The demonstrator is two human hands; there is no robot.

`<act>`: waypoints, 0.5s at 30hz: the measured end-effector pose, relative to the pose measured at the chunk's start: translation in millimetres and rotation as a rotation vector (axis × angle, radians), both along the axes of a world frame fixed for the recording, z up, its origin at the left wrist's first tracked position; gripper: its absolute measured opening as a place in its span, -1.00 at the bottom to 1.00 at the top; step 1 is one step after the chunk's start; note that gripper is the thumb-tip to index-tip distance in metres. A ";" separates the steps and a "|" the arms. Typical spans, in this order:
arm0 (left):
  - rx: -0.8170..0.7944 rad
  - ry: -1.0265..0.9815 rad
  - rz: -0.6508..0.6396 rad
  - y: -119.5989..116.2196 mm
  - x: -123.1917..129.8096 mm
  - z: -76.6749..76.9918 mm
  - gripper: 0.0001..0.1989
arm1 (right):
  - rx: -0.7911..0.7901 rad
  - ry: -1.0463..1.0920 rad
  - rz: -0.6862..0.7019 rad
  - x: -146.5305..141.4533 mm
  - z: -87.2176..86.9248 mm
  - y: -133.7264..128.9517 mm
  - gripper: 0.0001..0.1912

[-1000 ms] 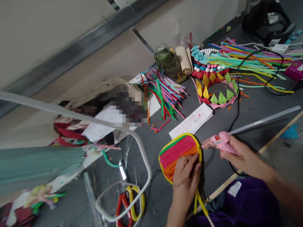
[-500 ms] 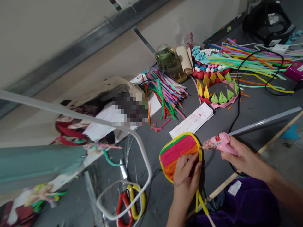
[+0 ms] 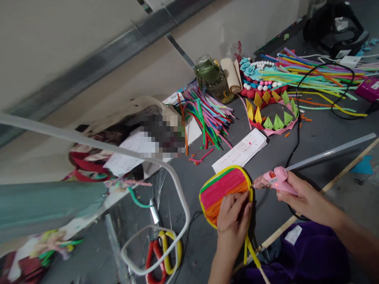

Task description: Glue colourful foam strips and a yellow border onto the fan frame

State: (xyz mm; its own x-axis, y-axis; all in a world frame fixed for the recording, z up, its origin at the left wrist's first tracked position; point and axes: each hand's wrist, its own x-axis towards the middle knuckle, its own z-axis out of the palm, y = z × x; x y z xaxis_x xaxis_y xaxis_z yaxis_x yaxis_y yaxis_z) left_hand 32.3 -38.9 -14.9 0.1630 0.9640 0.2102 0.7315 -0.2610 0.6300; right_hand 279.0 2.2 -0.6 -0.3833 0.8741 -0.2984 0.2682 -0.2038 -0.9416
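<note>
My left hand (image 3: 233,215) grips a paddle-shaped craft fan (image 3: 226,183) near its right side. The fan's face has green, pink and orange stripes inside a yellow rim, and a stick wrapped partly in yellow runs down from it. My right hand (image 3: 302,195) is closed round a pink hot glue gun (image 3: 278,179) with a small orange light on its side. Its nozzle is at the fan's right rim; whether it touches, I cannot tell. A long clear glue stick (image 3: 331,152) juts from the gun's back.
Pipe cleaners (image 3: 207,114) lie in bundles behind. A folded-paper crown (image 3: 278,124) and written paper slips (image 3: 239,150) sit beyond the fan. Scissors (image 3: 164,252) with red and yellow handles lie left, under a white tube frame (image 3: 185,205). A black cable (image 3: 296,138) crosses the table.
</note>
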 end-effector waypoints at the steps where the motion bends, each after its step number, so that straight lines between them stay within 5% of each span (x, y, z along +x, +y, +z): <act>1: 0.002 -0.001 0.000 0.1 0.2 0.2 -0.73 | 0.000 0.001 0.002 0.1 0.6 0.0 -0.59; 15: 0.017 0.009 0.026 0.0 1.3 0.8 -0.83 | -0.009 -0.005 0.001 1.0 0.2 -3.9 -0.60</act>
